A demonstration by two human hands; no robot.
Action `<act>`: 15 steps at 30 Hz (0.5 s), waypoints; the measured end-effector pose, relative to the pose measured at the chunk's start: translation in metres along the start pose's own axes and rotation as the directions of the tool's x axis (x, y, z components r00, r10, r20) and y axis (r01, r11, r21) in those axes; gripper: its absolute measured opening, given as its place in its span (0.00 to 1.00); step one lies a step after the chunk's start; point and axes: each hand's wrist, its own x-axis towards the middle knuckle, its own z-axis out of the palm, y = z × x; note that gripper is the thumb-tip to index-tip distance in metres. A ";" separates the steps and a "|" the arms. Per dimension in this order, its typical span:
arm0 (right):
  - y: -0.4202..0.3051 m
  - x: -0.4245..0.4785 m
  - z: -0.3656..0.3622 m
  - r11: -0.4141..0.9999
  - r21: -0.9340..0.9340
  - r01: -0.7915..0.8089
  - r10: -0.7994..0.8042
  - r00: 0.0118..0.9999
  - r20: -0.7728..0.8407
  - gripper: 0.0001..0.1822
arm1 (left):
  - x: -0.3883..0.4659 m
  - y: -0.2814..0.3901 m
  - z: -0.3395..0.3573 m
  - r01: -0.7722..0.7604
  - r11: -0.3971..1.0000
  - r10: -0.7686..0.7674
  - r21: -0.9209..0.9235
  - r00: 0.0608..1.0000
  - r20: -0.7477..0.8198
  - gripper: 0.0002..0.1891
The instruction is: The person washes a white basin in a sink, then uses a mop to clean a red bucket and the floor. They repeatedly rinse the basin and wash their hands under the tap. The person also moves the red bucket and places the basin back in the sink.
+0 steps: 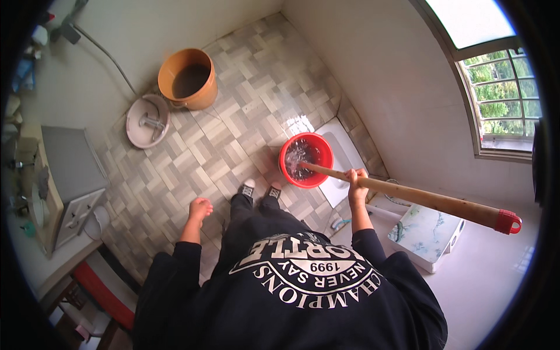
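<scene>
My right hand (359, 183) grips a long wooden handle (407, 192) with a red plastic hanging cap (507, 222) at its top end. The handle slants down into a red bucket (326, 168), where splashing water hides whatever is on its lower end. The bucket stands by the edge of a white squat toilet (345, 151), just ahead of my shoes (247, 189). My left hand (201, 211) hangs over the tiled floor (236, 144), loosely curled and holding nothing.
An orange bucket (205, 94) of dark liquid stands by the far wall, beside a pale basin (133, 127) with a shower hose. A washstand cabinet (78, 216) is on the left. To the right are a scrub brush (339, 224), a patterned white box (426, 232) and a barred window (503, 96).
</scene>
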 end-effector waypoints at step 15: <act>-0.003 -0.002 0.034 0.992 0.098 -0.073 0.093 0.973 -0.212 0.08 | -0.131 0.177 0.100 -0.818 0.574 0.762 -0.036 0.518 0.389 0.08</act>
